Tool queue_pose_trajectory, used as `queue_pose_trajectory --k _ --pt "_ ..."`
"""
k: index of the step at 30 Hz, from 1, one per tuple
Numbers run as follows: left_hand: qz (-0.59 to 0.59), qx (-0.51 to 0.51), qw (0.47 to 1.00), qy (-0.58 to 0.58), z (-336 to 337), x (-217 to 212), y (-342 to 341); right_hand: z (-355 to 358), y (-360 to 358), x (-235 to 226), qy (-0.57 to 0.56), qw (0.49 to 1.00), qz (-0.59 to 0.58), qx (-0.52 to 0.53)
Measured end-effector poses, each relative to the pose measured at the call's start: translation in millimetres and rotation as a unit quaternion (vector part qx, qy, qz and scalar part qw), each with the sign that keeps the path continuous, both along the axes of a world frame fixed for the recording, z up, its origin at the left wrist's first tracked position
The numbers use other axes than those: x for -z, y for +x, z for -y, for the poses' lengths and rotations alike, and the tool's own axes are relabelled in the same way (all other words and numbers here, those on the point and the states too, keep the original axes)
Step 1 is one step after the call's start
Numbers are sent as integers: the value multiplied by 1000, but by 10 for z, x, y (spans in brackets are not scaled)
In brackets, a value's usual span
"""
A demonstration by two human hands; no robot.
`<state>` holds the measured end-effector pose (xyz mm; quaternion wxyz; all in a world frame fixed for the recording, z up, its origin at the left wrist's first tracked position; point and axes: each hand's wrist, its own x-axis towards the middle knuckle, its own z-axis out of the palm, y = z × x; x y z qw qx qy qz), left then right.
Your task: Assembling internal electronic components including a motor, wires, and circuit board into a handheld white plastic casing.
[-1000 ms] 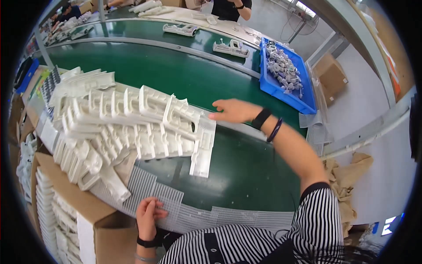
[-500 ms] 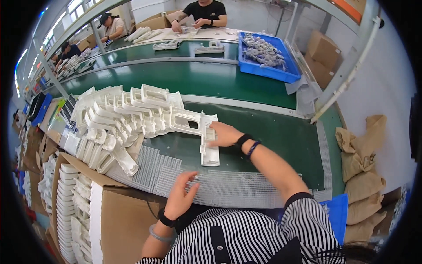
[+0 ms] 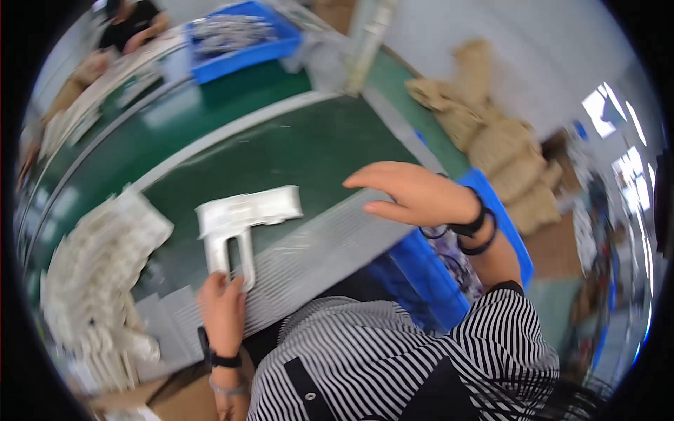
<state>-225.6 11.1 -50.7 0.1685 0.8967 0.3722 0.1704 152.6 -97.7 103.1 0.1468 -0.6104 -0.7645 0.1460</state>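
Observation:
My left hand (image 3: 223, 312) pinches the looped handle end of a white plastic housing (image 3: 263, 208). The housing has a broad head and a loop with a long slot; it lies over the green work surface, its head away from me. Motion blur hides its finer detail. My right hand (image 3: 421, 196) holds nothing, thumb and fingers apart, to the right of the housing. Just beside and below that hand is a blue bin (image 3: 507, 221) with small purple and clear bagged parts in it. A pile of similar white housings (image 3: 98, 259) lies at the left.
A translucent ribbed mat (image 3: 309, 256) runs along the near edge of the green surface (image 3: 302, 144). Across the divider sits a blue tray (image 3: 239, 62) of bagged parts, and a person (image 3: 137, 28) works beyond. Brown sacks (image 3: 502, 144) are heaped at right, a cardboard box (image 3: 186, 400) at lower left.
The view has swung right. The housing has been turned and drawn away from the pile, its loop now in my left hand. My right hand has let it go and moved right toward the blue bin.

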Motion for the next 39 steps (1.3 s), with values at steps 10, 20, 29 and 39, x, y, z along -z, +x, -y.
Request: queue_pose_trajectory --k 10,20,29,39 --pt "57 55 994 -81 184 176 553 3775 -113 348 -308 661 171 663" --pt "24 147 989 -11 174 164 799 4733 -64 2369 -253 536 125 796" --pt "-20 119 993 -9 273 165 808 4618 301 2748 -67 438 70 894" --pt "-42 162 986 3 267 -53 800 5054 604 2818 324 379 -234 835"
